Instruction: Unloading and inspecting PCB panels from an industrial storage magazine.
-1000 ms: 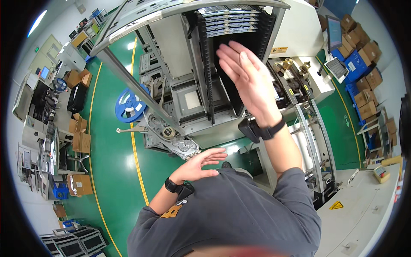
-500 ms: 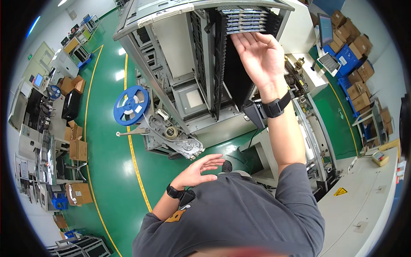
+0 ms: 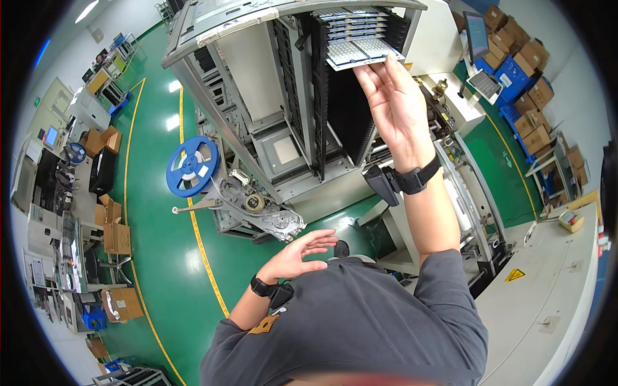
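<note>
My right hand is raised, palm facing me, at the front edge of a white panel with a fine grid on it. Its fingers go under the edge while the thumb lies at the panel's right corner. This lowest panel sticks out of a slotted black magazine rack. Several similar panels are stacked in the slots above it. My left hand hangs in front of my torso, fingers spread and empty. Each wrist wears a black strap with a small device.
The rack sits in a metal machine frame. Left of it stands a tape feeder with a blue reel. To the right are conveyor rails, a monitor, cartons and a white cabinet. Yellow lines cross the green floor.
The lowest panel has slid out of the rack toward me, with my right hand at its edge, so its gridded top now shows. My left hand stays nearly still.
</note>
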